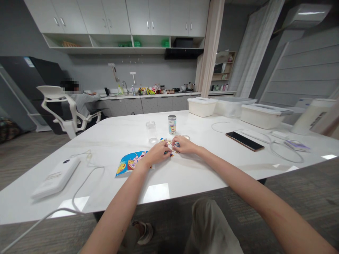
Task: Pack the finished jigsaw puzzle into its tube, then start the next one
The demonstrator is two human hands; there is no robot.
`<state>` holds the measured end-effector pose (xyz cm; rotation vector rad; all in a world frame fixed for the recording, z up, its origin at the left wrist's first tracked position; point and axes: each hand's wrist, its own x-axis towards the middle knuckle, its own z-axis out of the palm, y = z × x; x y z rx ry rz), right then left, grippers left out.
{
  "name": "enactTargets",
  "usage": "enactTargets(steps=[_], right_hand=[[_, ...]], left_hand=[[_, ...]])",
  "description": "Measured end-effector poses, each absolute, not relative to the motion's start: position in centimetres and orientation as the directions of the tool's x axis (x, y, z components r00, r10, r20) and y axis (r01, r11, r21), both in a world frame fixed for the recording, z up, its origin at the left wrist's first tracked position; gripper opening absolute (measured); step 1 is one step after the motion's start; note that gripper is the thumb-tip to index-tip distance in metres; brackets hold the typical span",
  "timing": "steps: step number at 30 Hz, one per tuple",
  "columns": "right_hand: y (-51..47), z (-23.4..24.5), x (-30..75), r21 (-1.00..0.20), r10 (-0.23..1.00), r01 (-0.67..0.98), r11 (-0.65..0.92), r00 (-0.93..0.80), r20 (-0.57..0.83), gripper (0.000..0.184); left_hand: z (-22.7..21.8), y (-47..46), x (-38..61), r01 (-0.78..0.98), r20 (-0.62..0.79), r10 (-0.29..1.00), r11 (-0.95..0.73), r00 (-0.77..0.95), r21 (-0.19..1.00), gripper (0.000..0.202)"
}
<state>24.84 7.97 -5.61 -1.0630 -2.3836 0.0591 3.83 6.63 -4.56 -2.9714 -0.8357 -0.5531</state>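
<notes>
Close together at the frame's centre, the left hand (158,153) and right hand (184,145) curl their fingers over small pieces (169,141) on the bench (119,137). Both sets are bent inward, neither spread wide; whether they pinch any piece I cannot tell. The pieces look tiny and multicoloured, with yellow and blue showing, and lie loosely clustered just below the printed jar (172,125) in the picture.
</notes>
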Motion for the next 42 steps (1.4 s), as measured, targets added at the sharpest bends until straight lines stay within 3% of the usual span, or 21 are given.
enactTargets(steps=[5,11,15,20,27,32,39,42], right_hand=[[7.9,-5.3,24.9,-0.275,0.722,0.692,0.667,-0.512,0.465,0.018],[8.2,-5.1,25.7,-0.287,0.735,0.686,0.669,-0.551,0.395,0.034],[8.5,-5.1,25.9,-0.282,0.757,0.716,0.639,-0.519,0.398,0.041],[8.5,-5.2,25.6,-0.254,0.761,0.736,0.627,-0.51,0.4,0.037],[8.1,-5.3,25.3,-0.21,0.757,0.75,0.628,-0.525,0.388,0.03],[7.9,-5.2,25.2,-0.188,0.761,0.761,0.621,-0.528,0.377,0.03],[7.8,-5.0,25.2,-0.176,0.783,0.792,0.584,-0.492,0.381,0.028],[7.8,-4.9,25.1,-0.171,0.79,0.801,0.574,-0.486,0.374,0.028]], left_hand=[[-4.4,6.5,3.7,0.542,0.325,0.53,-0.838,0.783,0.061,0.02],[-4.5,6.5,3.5,0.604,0.344,0.583,-0.795,0.736,0.056,0.018],[-4.6,6.5,3.6,0.558,0.321,0.545,-0.828,0.775,0.058,0.02],[-4.6,6.5,3.9,0.509,0.299,0.529,-0.848,0.794,0.147,0.017],[-5.2,6.9,4.4,0.565,0.368,0.619,-0.785,0.693,0.256,0.006],[-5.1,6.8,4.7,0.534,0.43,0.645,-0.764,0.632,0.361,0.015],[-4.1,7.1,3.5,0.64,0.591,0.739,-0.63,0.323,0.439,0.011],[-4.4,7.3,3.3,0.659,0.573,0.756,-0.609,0.316,0.441,0.015]])
